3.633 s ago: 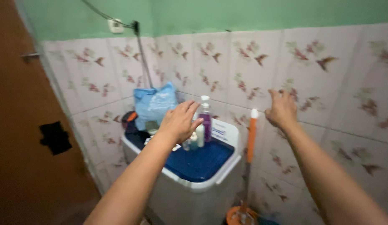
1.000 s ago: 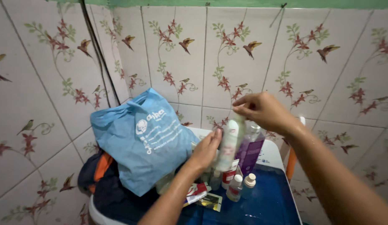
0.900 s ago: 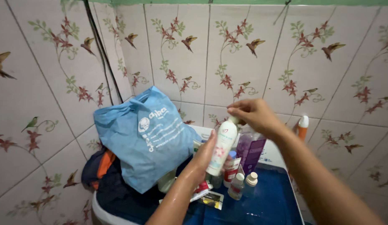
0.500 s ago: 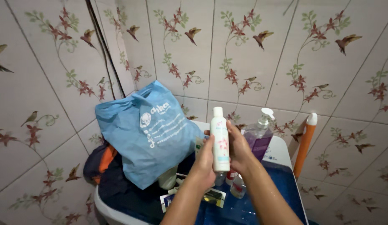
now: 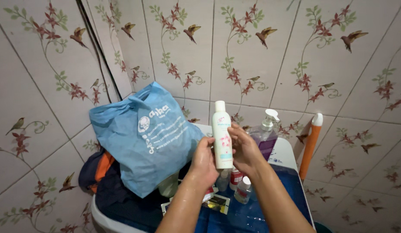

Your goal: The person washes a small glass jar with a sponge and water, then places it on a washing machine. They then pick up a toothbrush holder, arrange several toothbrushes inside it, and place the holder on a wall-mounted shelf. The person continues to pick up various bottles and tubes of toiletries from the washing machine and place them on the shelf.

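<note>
Left hand [image 5: 204, 160] and right hand [image 5: 243, 149], both half-curled, grip the lower part of a white bottle [image 5: 222, 133] from either side; the bottle stands upright between them, its cap at the top and a pink flower mark with a pale blue band on its front. Just right of it and farther away stands a purple pump bottle [image 5: 265, 137] with a white pump head. Below the hands stand small white-capped bottles [image 5: 242, 190], and flat sachets [image 5: 218, 203] lie near them. At left a light blue bag [image 5: 144, 138] with white print leans over dark clothing [image 5: 107, 190]. All rest on a washing machine with a blue lid [image 5: 286, 198]. An orange handle [image 5: 310, 144] stands at right. Tiles [image 5: 260, 56] patterned with birds and flowers line the walls.
</note>
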